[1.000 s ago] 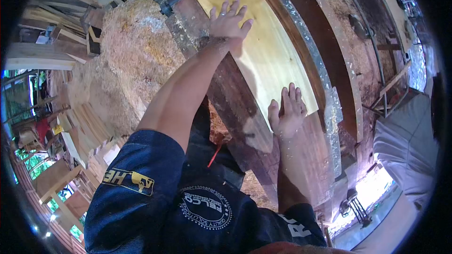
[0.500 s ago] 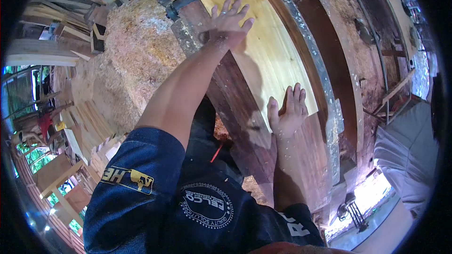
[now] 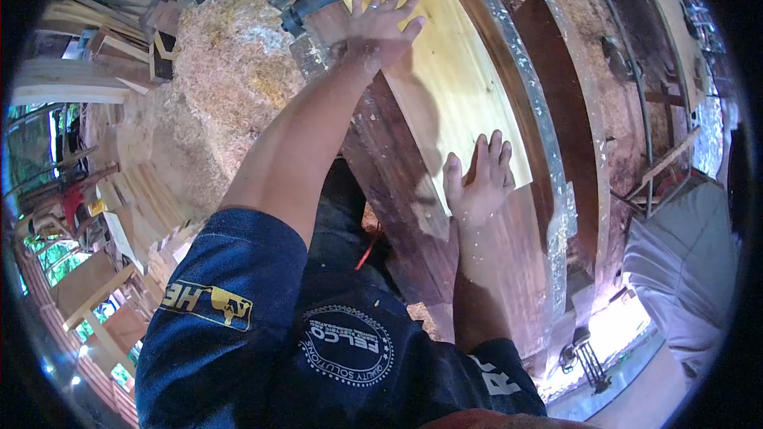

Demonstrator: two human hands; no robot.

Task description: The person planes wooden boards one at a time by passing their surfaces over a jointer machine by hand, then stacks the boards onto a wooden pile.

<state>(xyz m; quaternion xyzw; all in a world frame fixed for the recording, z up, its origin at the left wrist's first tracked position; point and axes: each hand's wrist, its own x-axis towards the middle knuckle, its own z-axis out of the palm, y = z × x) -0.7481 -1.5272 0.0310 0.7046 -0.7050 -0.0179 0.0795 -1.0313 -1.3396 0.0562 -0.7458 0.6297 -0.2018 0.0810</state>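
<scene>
Board (image 3: 453, 56) has just slid up the surface (image 3: 509, 246) – its far left corner now sits further past the black roller (image 3: 315, 1) at the surface's left edge than it did a sec ago, & there's more bare wood between the board's near end & the surface's near end. Both my hands have gone along w/ it, so I'd judge this as one steady push, prob. w/ the board staying lined up.

My left hand (image 3: 383, 28) lies palm-down on the board's left side, fingers spread wide, thumb out, wrist over the surface's left edge close to the roller. My right hand (image 3: 480, 187) is at the board's near end, also palm-down & open, fingers loosely together, thumb apart, heel back over the surface. Neither one grips anything; both just rest flat on the wood. Can't tell how hard I'm pressing.

Board lies flat, lengthwise, near the brown rail (image 3: 509, 79) that runs along the surface's right edge; can't tell for sure if they touch the whole way. Its far end is out of view. Shavings (image 3: 238, 56) are heaped off the left edge – grey clothing (image 3: 675, 262), looks like another person's, shows off to the right.
</scene>
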